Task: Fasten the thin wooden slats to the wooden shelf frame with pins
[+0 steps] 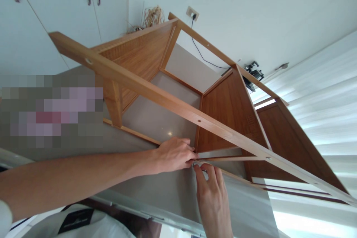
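A wooden shelf unit (164, 98), with an open frame of rails and several brown panels, lies across the grey tabletop. My left hand (176, 153) reaches in from the left under the long upper rail (199, 121). Its fingers are closed on the lower rail (139, 135), near the corner where a middle panel (220, 111) meets it. Just right of it, my right hand (212, 189) is closed in a pinch at the same joint. A small, thin, dark piece (194, 163) shows at its fingertips; its kind is too small to tell.
The grey tabletop (156, 197) has its front edge close to my body. White cabinets (75, 18) stand at the back left, near a bundle of dried straw (154, 16). A black cable (199, 50) hangs from a wall socket (192, 13). Sheer curtains (320, 81) hang at right.
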`<state>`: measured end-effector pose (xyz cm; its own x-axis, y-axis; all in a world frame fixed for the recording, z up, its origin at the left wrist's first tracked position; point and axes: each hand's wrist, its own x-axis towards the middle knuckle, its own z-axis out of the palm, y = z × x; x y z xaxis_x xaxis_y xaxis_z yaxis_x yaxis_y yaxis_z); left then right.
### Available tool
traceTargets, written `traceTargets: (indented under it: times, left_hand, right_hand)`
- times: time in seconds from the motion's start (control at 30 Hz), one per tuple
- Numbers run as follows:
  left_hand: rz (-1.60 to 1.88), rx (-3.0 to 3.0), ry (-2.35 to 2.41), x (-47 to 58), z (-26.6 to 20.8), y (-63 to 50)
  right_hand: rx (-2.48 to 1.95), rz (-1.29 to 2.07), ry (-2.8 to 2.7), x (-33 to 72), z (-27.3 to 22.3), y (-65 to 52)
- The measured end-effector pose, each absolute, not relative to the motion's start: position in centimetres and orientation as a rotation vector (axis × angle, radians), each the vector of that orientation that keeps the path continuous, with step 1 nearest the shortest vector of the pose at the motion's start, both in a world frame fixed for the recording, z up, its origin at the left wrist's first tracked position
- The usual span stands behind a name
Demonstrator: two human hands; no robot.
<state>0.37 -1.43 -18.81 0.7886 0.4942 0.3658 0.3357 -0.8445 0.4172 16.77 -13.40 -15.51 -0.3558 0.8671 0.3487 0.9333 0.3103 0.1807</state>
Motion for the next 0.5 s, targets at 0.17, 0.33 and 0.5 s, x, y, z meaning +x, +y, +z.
traceTargets:
  times: [0.17, 0.33, 0.5]
  left_hand:
    - [0.671, 2.648, 0.637, 0.3, -18.4, -1.5]
    - [0.702, 2.637, 0.627, 0.3, -18.5, -1.5]
    - [0.708, 2.659, 0.636, 0.4, -19.0, -1.4]
  right_hand:
    - [-1.672, -0.567, -2.405, 16.7, -15.5, -13.3]
    - [-1.706, -0.545, -2.349, 17.0, -16.0, -13.6]
    - [-1.717, -0.426, -2.227, 17.6, -16.8, -13.7]
